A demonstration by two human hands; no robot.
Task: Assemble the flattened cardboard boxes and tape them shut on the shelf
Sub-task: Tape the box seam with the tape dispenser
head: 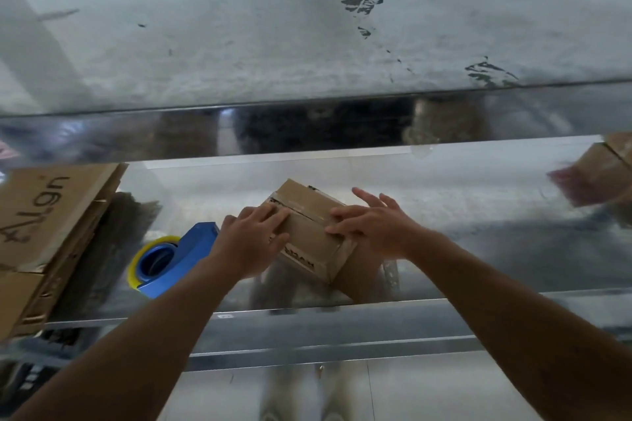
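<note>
Forearms cross the shelf (496,270) edge; left hand (251,239) and right hand (371,227) press the box (307,215) top, grips flat (holding nothing). The tape dispenser (174,258) lies just left of the left hand.

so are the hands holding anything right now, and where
Nothing is gripped: the left hand and right hand press flat fingers on the top of the small cardboard box.

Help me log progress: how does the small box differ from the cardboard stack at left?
The small box is folded into shape; the cardboard stack is flattened. The left hand and right hand press on the small box; neither touches the cardboard stack. The cardboard stack bears big handwritten letters, the small box small dark print. Both are brown cardboard.
</note>
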